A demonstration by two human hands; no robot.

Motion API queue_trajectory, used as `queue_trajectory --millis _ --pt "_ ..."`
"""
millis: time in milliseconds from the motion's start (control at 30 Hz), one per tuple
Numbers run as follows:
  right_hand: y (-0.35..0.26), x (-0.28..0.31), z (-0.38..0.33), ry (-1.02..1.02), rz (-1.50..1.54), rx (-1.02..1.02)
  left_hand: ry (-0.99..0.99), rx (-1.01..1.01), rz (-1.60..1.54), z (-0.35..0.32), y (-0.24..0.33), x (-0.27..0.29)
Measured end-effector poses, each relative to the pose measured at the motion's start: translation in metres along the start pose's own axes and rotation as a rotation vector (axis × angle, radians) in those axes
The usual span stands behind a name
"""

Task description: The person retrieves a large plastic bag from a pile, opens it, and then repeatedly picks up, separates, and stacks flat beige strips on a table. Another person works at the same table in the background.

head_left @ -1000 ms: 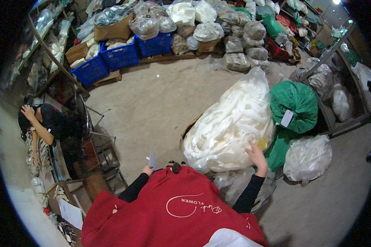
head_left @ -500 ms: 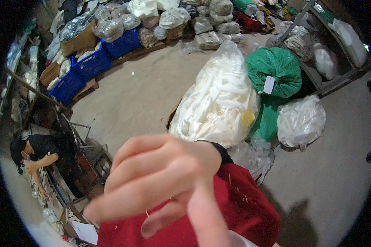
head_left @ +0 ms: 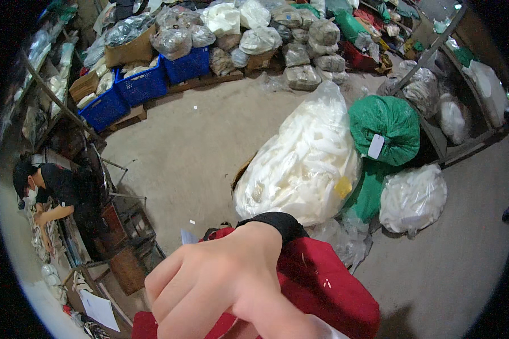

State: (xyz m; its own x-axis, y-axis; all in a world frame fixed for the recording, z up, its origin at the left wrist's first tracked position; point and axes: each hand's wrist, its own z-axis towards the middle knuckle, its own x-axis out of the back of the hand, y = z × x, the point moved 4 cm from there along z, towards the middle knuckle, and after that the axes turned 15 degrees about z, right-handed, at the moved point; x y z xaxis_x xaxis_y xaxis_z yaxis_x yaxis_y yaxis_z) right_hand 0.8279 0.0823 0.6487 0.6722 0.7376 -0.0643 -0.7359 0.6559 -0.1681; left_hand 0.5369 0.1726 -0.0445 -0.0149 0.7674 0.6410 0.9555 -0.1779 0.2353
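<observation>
My right hand (head_left: 220, 288) fills the lower middle of the view, raised close to the camera. I see its back, with the fingers curled together and pointing down-left, and nothing shows in it. A black cuff (head_left: 274, 221) ends the sleeve at the wrist. Behind the hand lies red cloth (head_left: 333, 288). A small pale slip (head_left: 186, 236) peeks out just left of the cuff. My left hand is hidden. Beyond the cuff stands a big clear bag of white material (head_left: 305, 164).
A green sack with a white tag (head_left: 387, 127) and a smaller clear bag (head_left: 413, 198) sit right of the big bag. Blue crates (head_left: 144, 85) and stacked bags line the far wall. Another person (head_left: 56, 186) bends over shelves at left, beside a metal rack (head_left: 119, 220).
My right hand left the big white bag and rose toward the camera, and its fingers have now curled in. It hides my left hand, which held out a small pale slip.
</observation>
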Motion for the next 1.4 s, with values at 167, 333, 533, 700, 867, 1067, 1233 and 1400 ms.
queue_trajectory --millis 167,333,533,700,867,1067,1233,1400 --pt "0.017 0.002 -0.013 0.039 -0.105 -0.110 0.013 0.068 -0.014 -0.011 -0.021 -0.010" --pt "-0.003 0.022 -0.028 0.007 0.021 -0.180 0.028 0.123 -0.015 -0.019 -0.027 -0.006" --pt "-0.004 0.012 -0.028 -0.007 0.142 -0.229 0.052 0.175 -0.034 -0.027 -0.026 -0.009" --pt "-0.002 0.009 -0.020 0.011 0.117 -0.315 0.151 0.229 0.010 -0.040 -0.024 -0.002" --pt "0.011 0.009 -0.032 0.197 0.220 -0.350 0.394 0.125 -0.288 -0.060 -0.003 0.022" --pt "0.037 0.060 -0.125 0.786 -0.318 -0.639 0.645 -0.071 -0.809 -0.080 0.052 0.111" --pt "0.045 0.129 -0.290 1.387 -0.664 -0.877 0.478 -0.570 -1.372 -0.171 0.195 0.268" --pt "0.062 0.132 -0.324 1.661 -0.075 -0.902 0.453 -0.799 -1.447 -0.219 0.226 0.337"
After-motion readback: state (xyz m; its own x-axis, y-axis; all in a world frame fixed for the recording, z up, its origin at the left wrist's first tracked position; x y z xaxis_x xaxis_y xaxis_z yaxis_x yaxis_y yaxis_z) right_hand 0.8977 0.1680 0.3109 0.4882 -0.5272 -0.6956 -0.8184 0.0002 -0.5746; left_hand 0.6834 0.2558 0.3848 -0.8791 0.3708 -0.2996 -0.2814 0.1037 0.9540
